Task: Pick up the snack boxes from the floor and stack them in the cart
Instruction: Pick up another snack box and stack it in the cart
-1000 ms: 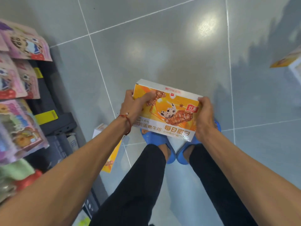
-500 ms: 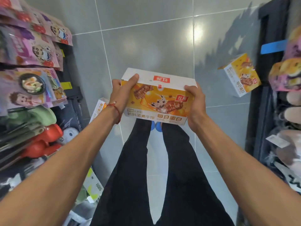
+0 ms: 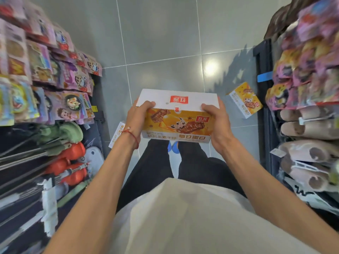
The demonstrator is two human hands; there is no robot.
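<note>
**Item: snack box [image 3: 177,116], cardboard, orange printed front, white top panel.**

- Location: off the floor [image 3: 161,43], held level between my two hands above my feet, midway between the shelves on either side.
- Left hand [image 3: 139,118]: clamped on the box's left end. The thumb lies on the white top panel and the fingers are curled round the end, out of sight. A red string [image 3: 133,133] sits on the wrist.
- Right hand [image 3: 218,121]: clamped on the right end in the same way, thumb on top and palm against the end.
- Arms: both reach forward and down, elbows slightly bent, wrists about level with each other.
- Handling, as I judge it: light for its size. It should be stiff along edges and corners, while the broad faces would likely dent if squeezed. The glossy print may slip under a loose grip.
- Best hold: the two short ends, pressing near the corners, as now.

**Also present**

- Second box [image 3: 244,99]: lying tilted at the floor's right edge, close to the right shelf's [image 3: 266,107] foot.
- Third box [image 3: 117,133]: at the floor's left edge, partly hidden behind my left wrist.
- Cart: not in view.
</note>
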